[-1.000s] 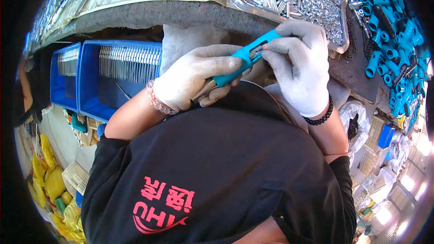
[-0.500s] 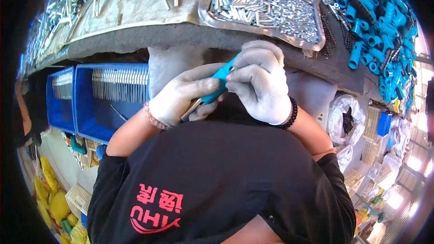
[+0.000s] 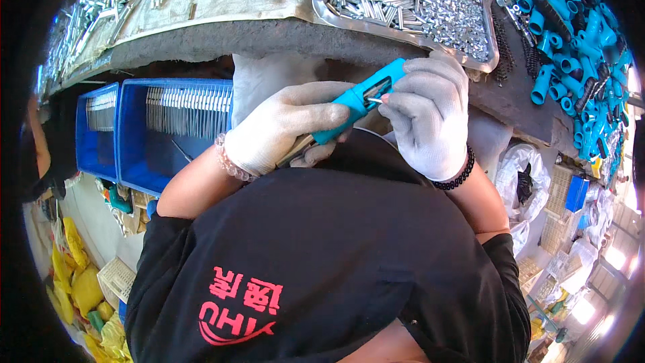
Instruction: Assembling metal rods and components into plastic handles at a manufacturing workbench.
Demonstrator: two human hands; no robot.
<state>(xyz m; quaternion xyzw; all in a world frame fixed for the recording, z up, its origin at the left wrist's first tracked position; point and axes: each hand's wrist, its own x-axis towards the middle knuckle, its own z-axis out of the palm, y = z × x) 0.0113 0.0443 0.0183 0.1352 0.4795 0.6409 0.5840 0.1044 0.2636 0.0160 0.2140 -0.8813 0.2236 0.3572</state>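
Note:
My left hand (image 3: 282, 128), in a white glove, is wrapped round a teal plastic tool handle (image 3: 349, 102) held in front of my chest. A metal shaft (image 3: 295, 150) comes out of its lower end. The handle is tilted, its upper end to the right, and a dark slot with metal inside shows in its side. At that slot my gloved right hand (image 3: 433, 117) pinches a small metal pin (image 3: 373, 100) between thumb and fingertips. Whether the pin is inside the slot or only against it, I cannot tell.
Beyond my hands, a metal tray (image 3: 496, 47) of small metal pins stands on the workbench (image 3: 269, 37). Teal handles (image 3: 557, 33) are heaped at the right, loose metal parts (image 3: 121, 0) at the left. Blue bins (image 3: 176, 84) with hanging metal rods stand left; a plastic bag (image 3: 514, 181) right.
The handle has turned so that its slot now shows. My right hand has moved right, off the handle's upper end, and the pin in its fingertips has come into sight.

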